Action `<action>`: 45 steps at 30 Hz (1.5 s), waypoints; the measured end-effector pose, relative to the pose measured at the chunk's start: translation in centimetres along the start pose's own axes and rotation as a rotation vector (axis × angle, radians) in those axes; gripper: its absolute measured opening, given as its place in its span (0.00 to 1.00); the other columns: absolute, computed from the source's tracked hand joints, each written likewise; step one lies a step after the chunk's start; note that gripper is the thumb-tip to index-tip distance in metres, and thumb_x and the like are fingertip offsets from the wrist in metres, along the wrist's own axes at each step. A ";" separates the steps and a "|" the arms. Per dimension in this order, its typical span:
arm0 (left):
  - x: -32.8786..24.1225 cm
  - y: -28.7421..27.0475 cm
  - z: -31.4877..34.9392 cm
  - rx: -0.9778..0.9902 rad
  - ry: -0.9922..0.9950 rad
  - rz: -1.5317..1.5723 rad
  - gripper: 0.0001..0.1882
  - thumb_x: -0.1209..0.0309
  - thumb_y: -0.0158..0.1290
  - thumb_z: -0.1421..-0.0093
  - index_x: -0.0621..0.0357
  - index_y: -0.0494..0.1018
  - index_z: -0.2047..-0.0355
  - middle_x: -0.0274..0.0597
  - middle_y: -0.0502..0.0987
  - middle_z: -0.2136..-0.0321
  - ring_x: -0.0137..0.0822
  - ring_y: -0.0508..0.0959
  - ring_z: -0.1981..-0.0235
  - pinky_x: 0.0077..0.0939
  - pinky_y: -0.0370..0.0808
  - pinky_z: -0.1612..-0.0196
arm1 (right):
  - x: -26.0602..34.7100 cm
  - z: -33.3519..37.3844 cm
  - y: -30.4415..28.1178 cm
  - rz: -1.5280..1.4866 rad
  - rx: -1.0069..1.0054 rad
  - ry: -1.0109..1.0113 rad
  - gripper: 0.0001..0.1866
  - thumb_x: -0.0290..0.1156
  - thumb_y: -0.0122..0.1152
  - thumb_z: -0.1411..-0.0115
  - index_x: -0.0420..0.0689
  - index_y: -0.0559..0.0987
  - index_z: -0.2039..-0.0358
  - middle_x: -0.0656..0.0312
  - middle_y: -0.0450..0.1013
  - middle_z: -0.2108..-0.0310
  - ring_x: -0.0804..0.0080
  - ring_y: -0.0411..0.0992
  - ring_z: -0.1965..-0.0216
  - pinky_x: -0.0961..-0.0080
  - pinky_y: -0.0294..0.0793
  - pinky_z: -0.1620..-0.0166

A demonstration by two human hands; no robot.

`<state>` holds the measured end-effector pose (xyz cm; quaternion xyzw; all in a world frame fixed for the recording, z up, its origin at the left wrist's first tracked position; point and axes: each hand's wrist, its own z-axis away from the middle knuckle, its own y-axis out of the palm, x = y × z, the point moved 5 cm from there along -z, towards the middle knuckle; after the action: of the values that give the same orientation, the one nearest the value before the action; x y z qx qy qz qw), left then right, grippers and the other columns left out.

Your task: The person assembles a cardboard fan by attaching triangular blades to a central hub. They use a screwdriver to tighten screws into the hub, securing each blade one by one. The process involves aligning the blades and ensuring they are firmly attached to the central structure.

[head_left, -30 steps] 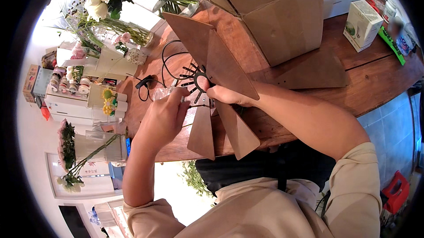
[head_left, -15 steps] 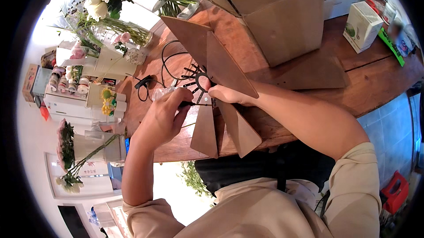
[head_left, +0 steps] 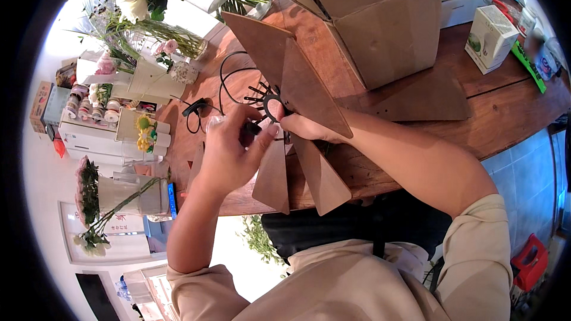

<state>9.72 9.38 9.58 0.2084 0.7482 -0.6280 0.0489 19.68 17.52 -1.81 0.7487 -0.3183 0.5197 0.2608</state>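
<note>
My right hand (head_left: 312, 129) grips the black fan hub (head_left: 266, 105), a ring with several short spokes, its thumb showing in the ring's opening. Flat brown fan blades fan out from the hub: a large upper blade (head_left: 309, 86) passes over my right hand, and two lower blades (head_left: 272, 181) (head_left: 321, 178) point toward me. My left hand (head_left: 229, 151) is closed beside the hub, a dark-handled screwdriver (head_left: 251, 133) partly hidden in its fingers. Its thumb and fingertips meet near the spokes; whether a screw is between them is too small to tell.
A loose brown blade (head_left: 410, 104) lies on the wooden table (head_left: 499, 116). Behind stands an open cardboard box (head_left: 386, 32), with a small white box (head_left: 491, 38) to its right. A black cable (head_left: 223, 83) curls past the hub. Flowers in vases (head_left: 178, 41) line the left side.
My left hand has drawn the screwdriver away from the lower blade and turned, bringing its thumb and fingertips up by the hub. My right hand keeps its hold.
</note>
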 end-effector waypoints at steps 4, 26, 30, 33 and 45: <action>-0.4 -1.4 -0.1 0.073 0.056 -0.167 0.05 0.76 0.60 0.40 0.66 0.76 0.67 0.52 0.77 0.79 0.45 0.77 0.80 0.34 0.72 0.75 | 1.0 0.1 -0.2 -0.039 -0.033 0.010 0.03 0.18 0.53 0.46 0.38 0.75 0.74 0.59 0.72 0.76 0.76 0.70 0.71 0.72 0.68 0.68; 1.6 -1.4 -0.2 0.284 -0.015 -0.107 0.10 0.72 0.57 0.39 0.70 0.76 0.74 0.58 0.77 0.78 0.58 0.78 0.74 0.45 0.74 0.69 | -1.2 1.0 1.3 -0.372 0.174 0.372 0.08 0.25 0.53 0.38 0.42 0.70 0.57 0.59 0.74 0.65 0.71 0.76 0.66 0.73 0.80 0.61; 1.3 -0.6 0.3 0.372 0.193 0.010 0.08 0.75 0.56 0.41 0.69 0.77 0.74 0.59 0.77 0.77 0.58 0.78 0.74 0.45 0.75 0.68 | -1.6 1.2 0.9 -0.213 0.213 0.373 0.08 0.27 0.53 0.38 0.44 0.71 0.57 0.60 0.73 0.66 0.71 0.76 0.67 0.72 0.79 0.61; 1.4 -0.5 1.7 0.301 0.509 -0.083 0.04 0.78 0.55 0.43 0.67 0.77 0.72 0.54 0.78 0.75 0.55 0.79 0.73 0.44 0.75 0.67 | -1.8 1.1 1.4 -0.305 0.230 0.476 0.08 0.27 0.52 0.37 0.45 0.71 0.58 0.60 0.72 0.65 0.70 0.75 0.66 0.73 0.78 0.60; 2.0 -1.9 0.4 0.248 0.265 -0.019 0.05 0.76 0.56 0.42 0.66 0.78 0.70 0.53 0.79 0.74 0.55 0.80 0.71 0.43 0.76 0.66 | -2.5 0.8 1.3 -0.229 0.253 0.398 0.06 0.26 0.50 0.35 0.46 0.69 0.58 0.60 0.72 0.63 0.71 0.74 0.64 0.73 0.79 0.57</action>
<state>7.12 9.29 10.59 0.2867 0.6669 -0.6829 -0.0822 18.52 16.58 -4.37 0.6894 -0.1065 0.6596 0.2798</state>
